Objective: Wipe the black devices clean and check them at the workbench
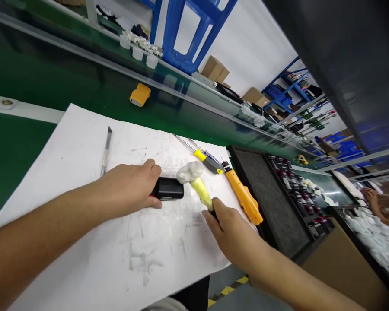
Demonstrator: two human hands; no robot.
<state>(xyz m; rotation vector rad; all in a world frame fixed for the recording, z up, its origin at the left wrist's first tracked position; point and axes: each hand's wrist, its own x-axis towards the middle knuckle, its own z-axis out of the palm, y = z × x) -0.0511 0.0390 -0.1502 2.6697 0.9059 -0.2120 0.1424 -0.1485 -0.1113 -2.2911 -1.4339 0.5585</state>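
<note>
Hammer (200,191) is clenched in the right hand (231,226), its pale head at the end of a black case (170,188); whether they touch, I cannot tell. The left hand (134,185) clasps that case on the white paper (81,151), near a knife (106,151).

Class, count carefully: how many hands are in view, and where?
3: the left hand on the black object, the right hand gripping the hammer, and a co-worker's hand near the right edge; another may be hidden there.

On our white-topped table (74,160) we've a craft knife (106,149), two screwdrivers (210,163), an orange power driver (243,195), a black device (170,188)!
</note>
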